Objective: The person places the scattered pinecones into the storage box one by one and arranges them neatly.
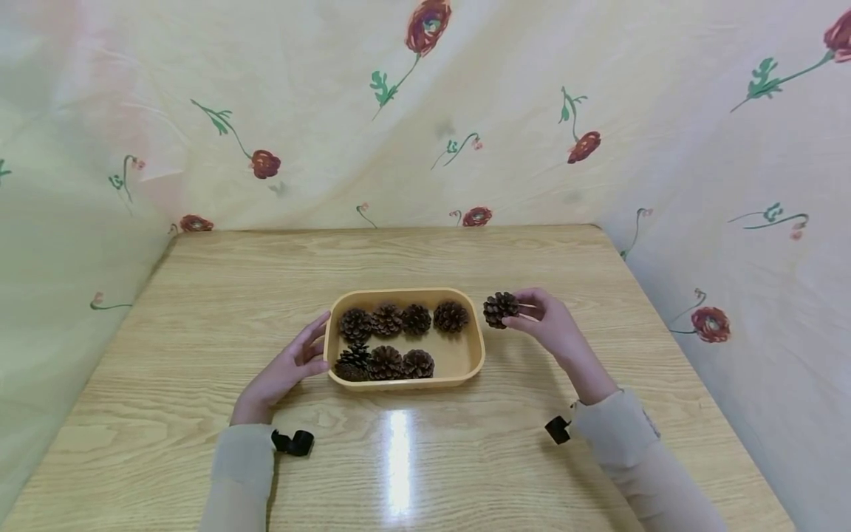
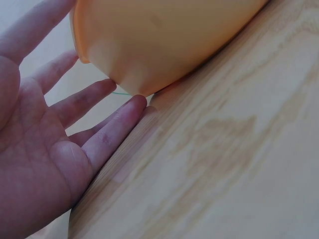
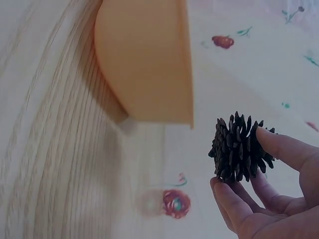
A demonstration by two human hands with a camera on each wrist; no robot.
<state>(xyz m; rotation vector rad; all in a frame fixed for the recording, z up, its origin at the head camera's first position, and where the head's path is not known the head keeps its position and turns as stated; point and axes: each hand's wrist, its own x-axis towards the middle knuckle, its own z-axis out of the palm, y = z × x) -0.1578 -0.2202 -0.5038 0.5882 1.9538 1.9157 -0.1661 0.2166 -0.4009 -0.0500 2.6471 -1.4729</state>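
Observation:
A yellow-orange plastic bin [image 1: 459,366] with rounded corners stands on the table, holding several brown pine cones [image 1: 385,319] in a back and a front row. My left hand [image 1: 292,369] is at the bin's left end; in the left wrist view its fairly straight fingers [image 2: 119,122] touch the outer wall. Just past the bin's right end, my right hand [image 1: 548,321] pinches a pine cone [image 1: 500,309] between thumb and fingers. The right wrist view shows that held pine cone [image 3: 241,147] off the table, apart from the bin wall [image 3: 144,64].
The wood-grain table [image 1: 425,258] reaches back to a pale curtain [image 1: 319,111] with printed red flowers, which also hangs along both sides. Small black cameras [image 1: 302,443] are strapped at both wrists. A bright light reflection lies on the table in front of the bin.

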